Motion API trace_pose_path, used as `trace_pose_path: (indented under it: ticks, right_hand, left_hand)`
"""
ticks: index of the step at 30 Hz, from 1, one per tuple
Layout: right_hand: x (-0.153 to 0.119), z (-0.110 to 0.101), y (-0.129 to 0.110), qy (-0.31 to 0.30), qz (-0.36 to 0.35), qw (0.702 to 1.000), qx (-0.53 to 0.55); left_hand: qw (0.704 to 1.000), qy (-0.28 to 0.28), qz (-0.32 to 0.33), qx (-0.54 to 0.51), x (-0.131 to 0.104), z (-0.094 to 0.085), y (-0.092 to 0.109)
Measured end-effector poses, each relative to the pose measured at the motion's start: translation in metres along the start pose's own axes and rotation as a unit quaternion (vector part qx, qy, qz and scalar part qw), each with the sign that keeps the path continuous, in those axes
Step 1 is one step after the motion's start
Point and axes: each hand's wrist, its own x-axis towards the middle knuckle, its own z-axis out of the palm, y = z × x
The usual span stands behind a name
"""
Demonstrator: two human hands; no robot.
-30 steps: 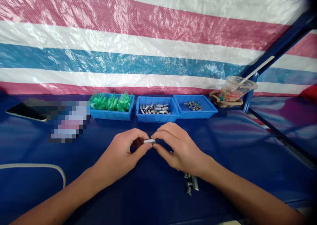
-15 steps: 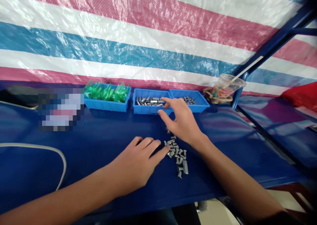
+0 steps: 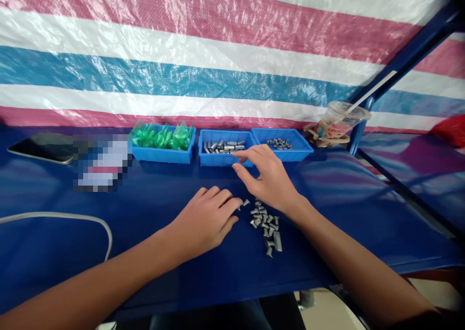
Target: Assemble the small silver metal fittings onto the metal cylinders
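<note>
Palm down on the blue table, my left hand [image 3: 205,218] has its fingers apart, its index fingertip at a small screw [image 3: 246,202] left of the pile. My right hand [image 3: 267,175] hovers with thumb and index finger parted, nothing visible between them, at the front edge of the middle blue bin [image 3: 225,162]. That bin holds metal cylinders [image 3: 228,147]. Several screws and a larger metal piece [image 3: 277,241] form a loose pile [image 3: 267,221] below my right hand. The right blue bin [image 3: 300,148] contains small metal parts [image 3: 279,144].
A left blue bin [image 3: 163,155] holds green plastic pieces [image 3: 163,136]. Further left lie a blurred item [image 3: 103,163], a phone [image 3: 41,147] and a white cable [image 3: 65,215]. A plastic cup [image 3: 339,121] with a straw stands right, beside a blue metal frame [image 3: 410,58].
My left hand has shifted slightly left, away from the main pile, with small screws now at its fingertips. My right hand stays near the middle bin. The view has shifted slightly left.
</note>
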Motion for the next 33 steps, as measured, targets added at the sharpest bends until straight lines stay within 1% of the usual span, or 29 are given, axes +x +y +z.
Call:
trace_pose_path:
  ticks: [4,6,8,12,15,17,19,22,25,27,29,30,31,33]
  right_hand:
    - [-0.003,0.001,-0.001,-0.03,-0.015,0.999,0.021]
    - [-0.004,0.002,-0.002,-0.046,-0.019,0.998,0.029]
    - [-0.006,0.004,-0.003,-0.06,-0.024,0.997,0.036]
    - [-0.01,0.007,-0.005,-0.089,-0.034,0.993,0.063]
    - [-0.009,0.006,-0.009,-0.133,-0.032,0.985,0.103]
    - [-0.008,0.004,-0.013,-0.165,-0.01,0.977,0.137]
    - [-0.006,0.002,-0.017,-0.182,0.031,0.968,0.172]
    - [-0.006,0.002,-0.02,-0.182,0.084,0.956,0.214]
    - [-0.007,0.006,-0.022,-0.18,0.1,0.949,0.238]
    - [-0.009,0.008,-0.022,-0.177,0.101,0.947,0.25]
    - [-0.01,0.009,-0.022,-0.161,0.092,0.949,0.256]
    - [-0.01,0.01,-0.022,-0.147,0.084,0.952,0.253]
    - [-0.011,0.01,-0.021,-0.131,0.073,0.957,0.247]
    - [-0.011,0.01,-0.02,-0.099,0.051,0.968,0.224]
  left_hand:
    - [1.0,-0.002,0.013,-0.002,0.002,0.002,-0.001]
    - [1.0,0.001,-0.001,-0.021,0.002,0.003,-0.004]
    - [0.998,0.019,-0.017,-0.051,0.0,0.004,-0.008]
    - [0.987,0.097,-0.051,-0.117,-0.003,0.003,-0.02]
    - [0.974,0.17,-0.066,-0.138,-0.003,-0.001,-0.027]
    - [0.967,0.208,-0.068,-0.13,-0.004,-0.004,-0.029]
    - [0.964,0.229,-0.059,-0.12,-0.004,-0.006,-0.03]
    - [0.963,0.242,-0.033,-0.115,-0.005,-0.008,-0.03]
    - [0.96,0.254,-0.019,-0.115,-0.005,-0.008,-0.029]
    - [0.959,0.255,-0.019,-0.124,-0.005,-0.008,-0.028]
    - [0.958,0.239,-0.044,-0.155,-0.004,-0.01,-0.027]
    - [0.956,0.217,-0.07,-0.184,-0.004,-0.011,-0.027]
    - [0.953,0.181,-0.101,-0.222,-0.003,-0.013,-0.027]
    - [0.932,0.083,-0.165,-0.313,-0.001,-0.019,-0.027]
